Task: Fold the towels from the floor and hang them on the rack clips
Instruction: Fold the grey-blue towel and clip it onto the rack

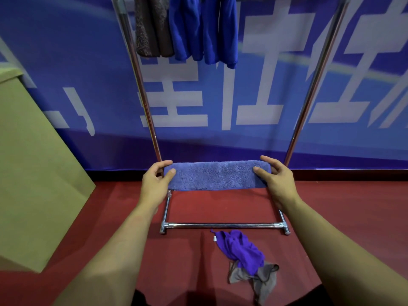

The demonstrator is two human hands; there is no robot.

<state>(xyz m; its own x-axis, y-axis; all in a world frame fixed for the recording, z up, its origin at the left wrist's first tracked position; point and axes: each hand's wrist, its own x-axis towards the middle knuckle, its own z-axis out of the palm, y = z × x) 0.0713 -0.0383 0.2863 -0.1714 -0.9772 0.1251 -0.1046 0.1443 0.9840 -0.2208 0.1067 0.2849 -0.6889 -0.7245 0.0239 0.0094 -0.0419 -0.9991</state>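
Note:
A folded lavender-blue towel (217,175) is stretched level in the air between my hands, in front of the chrome rack (223,225). My left hand (155,184) pinches its left end between thumb and fingers. My right hand (277,181) pinches the right end the same way. On the red floor below lie a crumpled purple towel (239,247) and, partly under it, a grey-brown towel (259,280). High on the rack hang a brown towel (152,27) and a blue towel (204,29); the clips are out of view.
The rack's two chrome uprights (141,85) rise on either side of the held towel against a blue banner wall (66,62). A large cardboard box (33,162) stands at the left. Red carpet (342,206) covers the floor.

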